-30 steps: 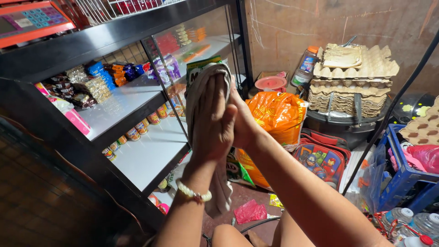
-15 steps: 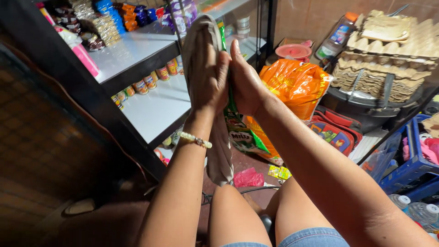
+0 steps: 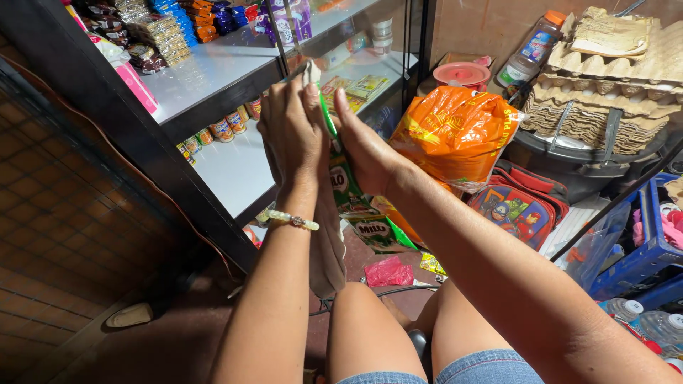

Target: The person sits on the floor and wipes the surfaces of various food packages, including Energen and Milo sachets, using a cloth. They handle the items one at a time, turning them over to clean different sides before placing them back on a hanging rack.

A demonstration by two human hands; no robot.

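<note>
Cramped shop corner, with a black glass-fronted shelf unit [image 3: 213, 99] of snack packets as landmark. Before its glass, the left hand [image 3: 288, 131] and right hand [image 3: 363, 149] press palms together around a greyish cloth [image 3: 329, 249], the grip flat and clamping it, so its length hangs straight down. Right of the shelf sits an orange bag [image 3: 455, 135].

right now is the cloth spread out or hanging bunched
Hanging bunched: the cloth droops in a narrow strip from between the left hand and right hand.
</note>
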